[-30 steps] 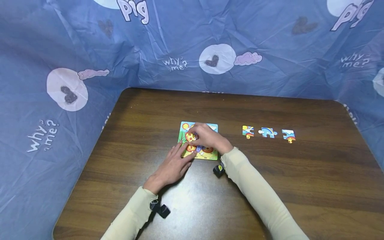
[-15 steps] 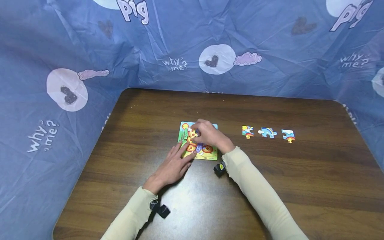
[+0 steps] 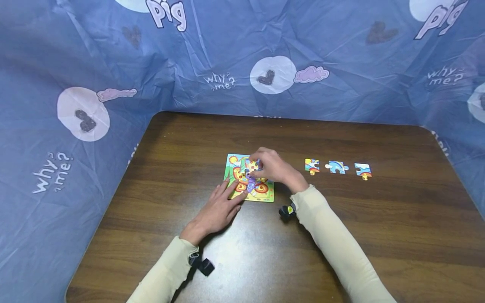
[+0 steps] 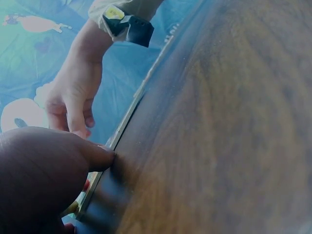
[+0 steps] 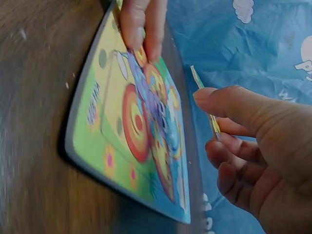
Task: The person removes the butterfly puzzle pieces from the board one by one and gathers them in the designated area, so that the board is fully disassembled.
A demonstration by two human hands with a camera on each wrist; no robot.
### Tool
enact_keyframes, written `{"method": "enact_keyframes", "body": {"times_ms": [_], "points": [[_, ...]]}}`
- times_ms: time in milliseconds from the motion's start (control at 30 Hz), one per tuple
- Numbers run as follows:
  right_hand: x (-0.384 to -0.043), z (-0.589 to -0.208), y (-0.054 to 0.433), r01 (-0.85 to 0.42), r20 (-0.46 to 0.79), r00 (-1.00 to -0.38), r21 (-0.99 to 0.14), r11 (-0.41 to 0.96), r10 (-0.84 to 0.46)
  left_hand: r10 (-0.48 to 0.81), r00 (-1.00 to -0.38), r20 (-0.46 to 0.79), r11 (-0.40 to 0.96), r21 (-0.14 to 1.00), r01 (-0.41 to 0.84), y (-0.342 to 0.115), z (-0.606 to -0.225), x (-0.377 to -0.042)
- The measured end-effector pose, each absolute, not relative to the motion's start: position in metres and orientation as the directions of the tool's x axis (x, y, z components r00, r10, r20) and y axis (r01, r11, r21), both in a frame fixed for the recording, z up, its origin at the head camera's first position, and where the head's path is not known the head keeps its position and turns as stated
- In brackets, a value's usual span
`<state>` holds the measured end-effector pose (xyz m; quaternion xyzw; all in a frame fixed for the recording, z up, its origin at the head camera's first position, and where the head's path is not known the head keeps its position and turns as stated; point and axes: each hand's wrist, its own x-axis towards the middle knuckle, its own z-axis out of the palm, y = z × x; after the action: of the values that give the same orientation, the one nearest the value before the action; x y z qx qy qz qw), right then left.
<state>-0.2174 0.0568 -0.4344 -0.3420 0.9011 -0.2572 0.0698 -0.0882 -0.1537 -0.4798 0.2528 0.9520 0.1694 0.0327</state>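
A small puzzle board [image 3: 270, 196] lies on the table, its picture a butterfly with a purple body and round red-and-yellow wing spots. Fingers spread, my left hand [image 3: 219, 208] rests on the board's lower left edge. In the left wrist view the thumb of my left hand [image 4: 44, 168] touches the board's edge. Above the board, my right hand [image 3: 275, 166] pinches a jigsaw piece [image 3: 251, 165] between thumb and fingers. The right wrist view shows this jigsaw piece [image 5: 213, 125] nearly edge-on, apart from the board.
Right of the board, three loose jigsaw pieces lie in a row: a left one [image 3: 312, 165], a middle one [image 3: 337, 167] and a right one [image 3: 363, 170]. A blue printed cloth [image 3: 212, 50] hangs behind the brown wooden table [image 3: 398, 219].
My right hand has moved right and lifted the jigsaw piece away from the left part of the board's picture. My left hand has stayed in place.
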Motion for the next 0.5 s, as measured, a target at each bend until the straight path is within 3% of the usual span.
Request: {"method": "enact_keyframes", "body": {"times_ms": [500], "points": [[-0.213, -0.426, 0.099, -0.600, 0.124, -0.766, -0.490, 0.633, -0.630, 0.491, -0.869, 0.059, 0.807, 0.345, 0.479, -0.153, -0.480, -0.088]]}}
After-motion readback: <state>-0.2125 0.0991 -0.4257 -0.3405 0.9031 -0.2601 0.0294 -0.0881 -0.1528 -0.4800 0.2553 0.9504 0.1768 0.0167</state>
